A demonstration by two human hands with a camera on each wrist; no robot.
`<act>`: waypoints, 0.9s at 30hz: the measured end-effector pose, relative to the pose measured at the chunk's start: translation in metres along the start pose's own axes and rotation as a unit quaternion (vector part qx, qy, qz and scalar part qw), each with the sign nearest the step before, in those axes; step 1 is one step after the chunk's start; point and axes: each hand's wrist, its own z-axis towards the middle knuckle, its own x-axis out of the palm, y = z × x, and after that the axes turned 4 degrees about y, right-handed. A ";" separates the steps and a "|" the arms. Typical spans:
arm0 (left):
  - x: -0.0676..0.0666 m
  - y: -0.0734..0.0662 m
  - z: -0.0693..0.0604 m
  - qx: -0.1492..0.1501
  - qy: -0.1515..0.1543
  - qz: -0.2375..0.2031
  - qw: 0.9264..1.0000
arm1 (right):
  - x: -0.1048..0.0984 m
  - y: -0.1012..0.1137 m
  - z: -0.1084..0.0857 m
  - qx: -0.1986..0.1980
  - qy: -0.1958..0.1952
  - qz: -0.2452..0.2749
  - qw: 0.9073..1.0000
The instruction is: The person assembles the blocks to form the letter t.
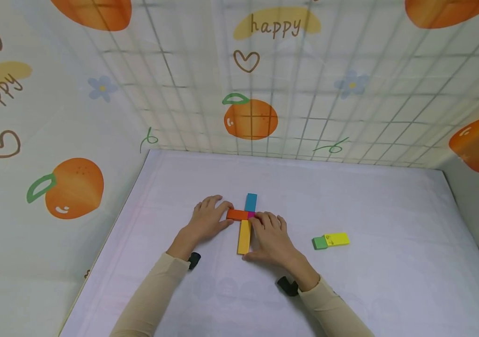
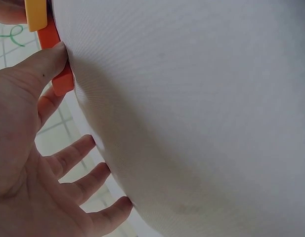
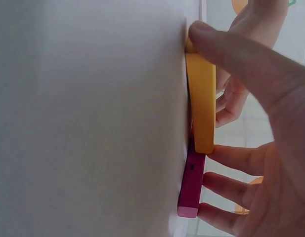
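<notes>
A: Start at the far left. What is there?

B: A cloth wall (image 1: 3, 224) printed with oranges, hearts and the word "happy". Next comes the pale surface (image 1: 391, 201) that carries the blocks.

A: And the left hand (image 1: 210, 217)?

B: Its grip is closed on the orange block (image 1: 237, 215), near that block's left end: thumb on the near side, index finger on the far side. The other three fingers are spread, tips down by the surface.

A: What comes after the orange block?

B: The golden block (image 1: 244, 237), lying lengthways toward the person, its far end by the orange block's near edge. I can't tell whether they touch. Beyond, pointing away, is the blue block (image 1: 251, 202). The pink block (image 3: 192, 180) continues the line from the orange block's right end, mostly covered from above.

A: Covered by what?

B: The right hand (image 1: 270, 238). Its grip holds the golden block end to end, thumb at the near end and index finger at the far one. Two more fingertips touch the pink block's side.

A: Anything further right?

B: Yes, well apart from the hand: the green block (image 1: 320, 243), then the yellow block (image 1: 337, 239) with a small dark mark. They meet end to end as seen from above.
</notes>
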 end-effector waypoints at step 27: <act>0.000 0.000 -0.001 -0.001 0.000 -0.003 1.000 | 0.005 -0.001 0.002 0.005 -0.001 0.006 1.000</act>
